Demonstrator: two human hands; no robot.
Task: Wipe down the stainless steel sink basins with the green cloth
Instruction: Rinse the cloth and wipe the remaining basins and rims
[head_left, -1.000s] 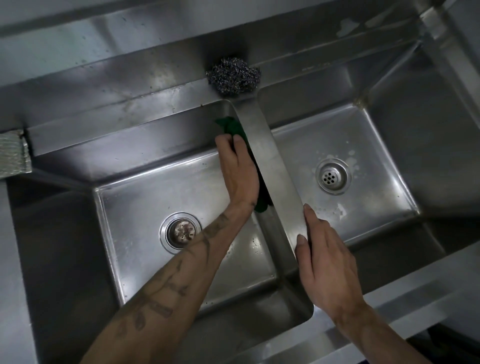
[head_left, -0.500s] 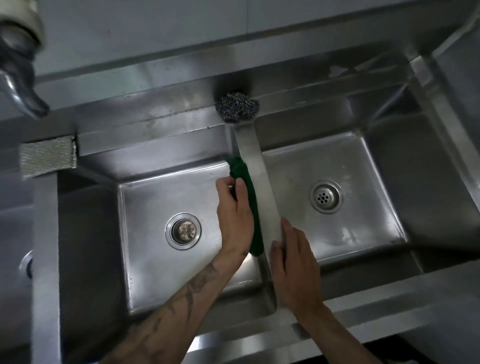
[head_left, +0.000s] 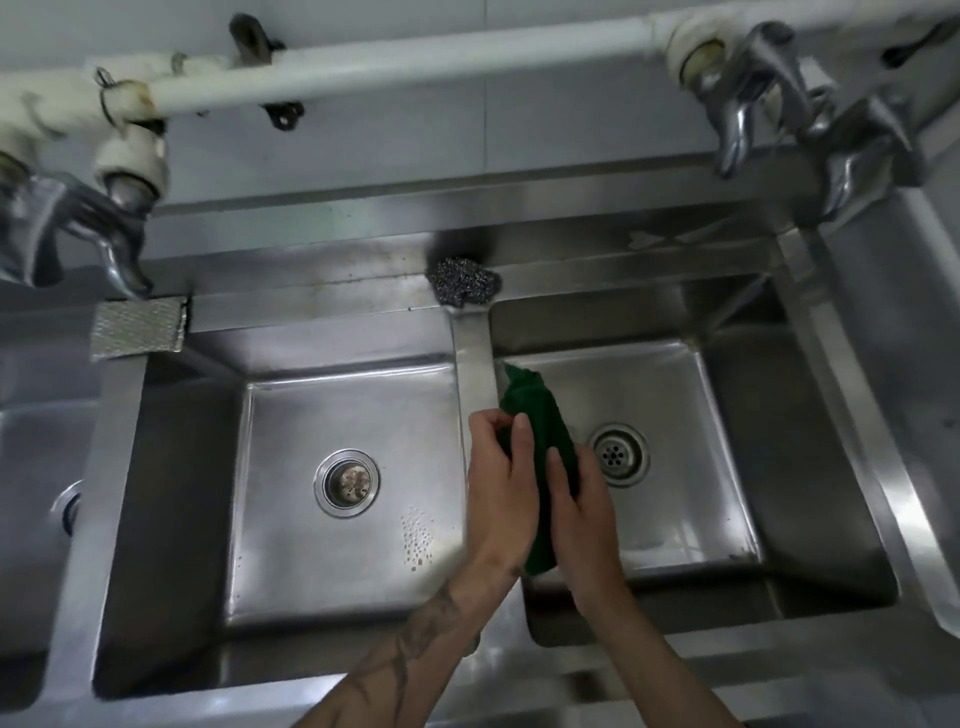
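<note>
The green cloth (head_left: 540, 415) is held up between both hands above the steel divider (head_left: 472, 353) that separates two basins. My left hand (head_left: 501, 493) grips its left side, with the fingers curled round the cloth. My right hand (head_left: 579, 499) grips its right side. The cloth's top end sticks out over the right basin (head_left: 691, 415), near its drain (head_left: 618, 454). The left basin (head_left: 291, 441) has a drain (head_left: 346, 482) in its middle and water drops near its right wall.
A steel wool scourer (head_left: 464, 286) lies on the back ledge at the divider's top. A grey scrub pad (head_left: 139, 328) sits on the ledge at left. Taps (head_left: 743, 111) and a white pipe (head_left: 415, 67) run above the back edge. A further basin (head_left: 31, 467) lies far left.
The left hand lifted the cloth off the left basin's wall. The right hand left the divider and took hold of the cloth. The view pulled back and up.
</note>
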